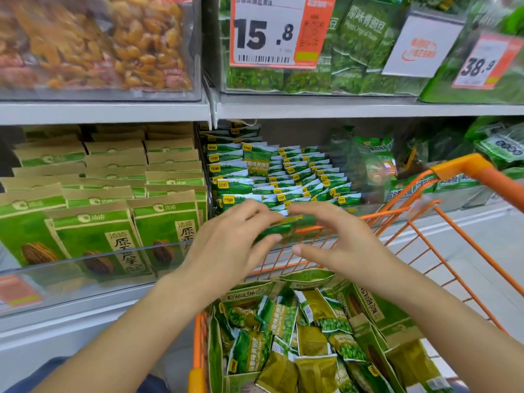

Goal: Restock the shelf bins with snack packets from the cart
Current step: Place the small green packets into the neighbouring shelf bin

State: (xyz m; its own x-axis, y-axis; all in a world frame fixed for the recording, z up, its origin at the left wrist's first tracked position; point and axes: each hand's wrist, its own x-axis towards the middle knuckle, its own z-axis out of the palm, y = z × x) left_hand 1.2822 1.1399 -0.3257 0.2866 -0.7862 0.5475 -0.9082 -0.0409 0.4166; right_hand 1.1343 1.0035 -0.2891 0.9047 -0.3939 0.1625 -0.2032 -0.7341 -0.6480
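Small green snack packets [286, 333] lie in a loose heap in the orange wire cart [465, 282], closest to the viewer, mixed with some bigger kraft-and-green bags [397, 321] along the right side of the basket. Above the front edge of the cart, both bare forearms reach forward. Left hand [226, 245] and right hand [340, 242] face each other, and between them is a small stack of green packets [283, 228]; the picture is blurred at this place. On the left hand the fingers lie over the top of the stack and the thumb is curled under it, so it seems to pinch the stack. On the right hand the fingers touch the stack at its top right end, while the thumb points to the left below it; whether this hand really grips I cannot tell. The stack is just in front of a clear shelf bin [283, 177] that already has many rows of the same small green packets standing in it. Left of this bin, a lower bin with a clear front wall [85, 268] holds large green bags with a seed picture. On the upper shelf, one bin has orange-brown snacks [93, 41], and the next has green bags behind a price tag [272, 29] that reads 15.8.
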